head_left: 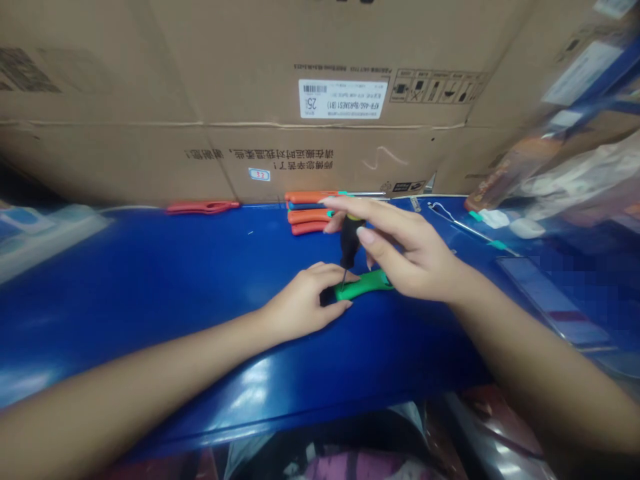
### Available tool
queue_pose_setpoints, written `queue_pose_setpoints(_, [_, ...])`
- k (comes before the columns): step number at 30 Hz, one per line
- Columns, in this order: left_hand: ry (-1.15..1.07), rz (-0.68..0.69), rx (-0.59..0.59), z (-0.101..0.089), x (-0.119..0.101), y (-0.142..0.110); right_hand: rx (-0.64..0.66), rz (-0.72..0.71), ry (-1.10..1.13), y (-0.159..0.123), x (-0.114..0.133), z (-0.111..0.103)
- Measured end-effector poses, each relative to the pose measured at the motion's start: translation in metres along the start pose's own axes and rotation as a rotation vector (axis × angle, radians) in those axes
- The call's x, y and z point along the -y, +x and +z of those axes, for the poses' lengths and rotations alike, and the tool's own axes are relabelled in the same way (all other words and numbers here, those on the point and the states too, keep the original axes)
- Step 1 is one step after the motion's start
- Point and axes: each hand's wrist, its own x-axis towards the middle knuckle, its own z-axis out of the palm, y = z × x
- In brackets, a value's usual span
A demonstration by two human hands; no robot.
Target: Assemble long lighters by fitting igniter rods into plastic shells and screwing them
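My left hand (310,300) rests on the blue table, its thumb and fingers closed around the near end of a green plastic handle (363,287). That handle lies flat, its right end passing behind my other hand. Above it, my right hand (405,247) grips a black screwdriver (350,243) with a yellow band near its top. The screwdriver stands nearly upright, its thin shaft reaching down to the left end of the green handle. Whether the tip sits in a screw is too small to tell.
Orange and red handles (307,217) lie behind my hands, against a large cardboard box (240,147). A red handle piece (203,208) is farther left. On the right are a metal rod with a hook (473,230), white pieces (525,228) and a phone (555,300). The blue table's (175,267) front edge is near me.
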Motion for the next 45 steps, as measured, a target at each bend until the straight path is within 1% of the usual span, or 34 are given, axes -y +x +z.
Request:
queue_pose_setpoints(2, [-0.002, 0.004, -0.006, 0.0, 0.001, 0.0, -0.032, -0.008, 0.007, 0.001, 0.0, 0.0])
queue_pose_setpoints(5, [-0.018, 0.013, -0.008, 0.001, 0.003, 0.0, -0.091, -0.051, -0.102, 0.001, -0.002, -0.001])
queue_pose_setpoints(7, [-0.017, 0.017, -0.012, 0.002, 0.003, 0.0, -0.075, -0.078, -0.14, 0.001, -0.001, -0.002])
queue_pose_setpoints(9, [-0.005, 0.015, -0.016, 0.002, 0.003, 0.0, -0.027, -0.076, -0.093, 0.001, 0.0, -0.002])
queue_pose_setpoints(11, [0.006, 0.007, -0.009, 0.001, 0.002, 0.0, 0.014, -0.037, 0.012, 0.001, 0.001, -0.003])
queue_pose_setpoints(13, [0.009, 0.001, -0.003, 0.001, 0.002, 0.0, 0.02, -0.006, 0.064, 0.001, 0.001, -0.003])
queue_pose_setpoints(16, [-0.007, 0.02, -0.008, 0.002, 0.003, -0.001, -0.057, -0.01, -0.03, 0.002, 0.0, -0.004])
queue_pose_setpoints(18, [-0.021, 0.028, -0.01, 0.002, 0.003, -0.001, -0.082, -0.036, -0.083, 0.002, -0.001, -0.006])
queue_pose_setpoints(20, [-0.021, 0.021, -0.009, 0.002, 0.003, -0.001, -0.039, -0.059, -0.043, 0.002, -0.001, -0.007])
queue_pose_setpoints(22, [-0.016, 0.017, -0.004, 0.002, 0.003, 0.0, 0.044, -0.059, 0.072, 0.002, 0.0, -0.008])
queue_pose_setpoints(23, [-0.018, 0.02, -0.003, 0.002, 0.003, -0.001, 0.066, -0.053, 0.131, 0.002, 0.001, -0.007])
queue_pose_setpoints(24, [-0.023, 0.025, -0.005, 0.002, 0.004, -0.001, 0.062, -0.046, 0.167, 0.002, 0.002, -0.005])
queue_pose_setpoints(25, [-0.027, 0.03, -0.008, 0.003, 0.004, -0.001, 0.036, -0.047, 0.171, 0.002, 0.003, -0.003])
queue_pose_setpoints(26, [-0.029, 0.031, -0.01, 0.003, 0.005, -0.001, -0.017, -0.061, 0.141, 0.002, 0.003, -0.001])
queue_pose_setpoints(28, [-0.019, 0.022, -0.013, 0.003, 0.005, -0.001, -0.13, -0.093, 0.006, 0.002, 0.004, 0.002])
queue_pose_setpoints(30, [-0.007, 0.018, -0.015, 0.003, 0.004, 0.0, -0.166, -0.103, -0.093, 0.001, 0.004, 0.003])
queue_pose_setpoints(31, [-0.004, 0.02, -0.015, 0.003, 0.004, 0.0, -0.15, -0.092, -0.089, 0.0, 0.004, 0.003])
queue_pose_setpoints(32, [-0.002, 0.023, -0.016, 0.002, 0.003, 0.0, -0.122, -0.06, -0.048, 0.0, 0.005, 0.003])
queue_pose_setpoints(35, [-0.009, 0.033, -0.017, 0.002, 0.003, 0.0, -0.02, 0.047, 0.192, 0.0, 0.006, 0.005])
queue_pose_setpoints(36, [-0.016, 0.034, -0.018, 0.002, 0.003, 0.0, -0.013, 0.063, 0.245, 0.0, 0.006, 0.007])
queue_pose_setpoints(37, [-0.023, 0.035, -0.019, 0.002, 0.004, -0.001, -0.033, 0.063, 0.258, 0.0, 0.007, 0.009])
queue_pose_setpoints(39, [-0.03, 0.035, -0.021, 0.003, 0.004, -0.001, -0.145, 0.014, 0.16, 0.0, 0.006, 0.013])
queue_pose_setpoints(41, [-0.029, 0.03, -0.02, 0.003, 0.005, -0.001, -0.254, -0.059, -0.013, 0.0, 0.005, 0.014])
queue_pose_setpoints(42, [-0.027, 0.027, -0.02, 0.003, 0.004, -0.001, -0.264, -0.092, -0.082, 0.0, 0.005, 0.013])
queue_pose_setpoints(43, [-0.025, 0.024, -0.02, 0.003, 0.004, -0.001, -0.247, -0.111, -0.122, 0.0, 0.004, 0.012])
queue_pose_setpoints(45, [-0.017, 0.02, -0.016, 0.002, 0.002, 0.0, -0.146, -0.085, -0.102, 0.0, 0.002, 0.008])
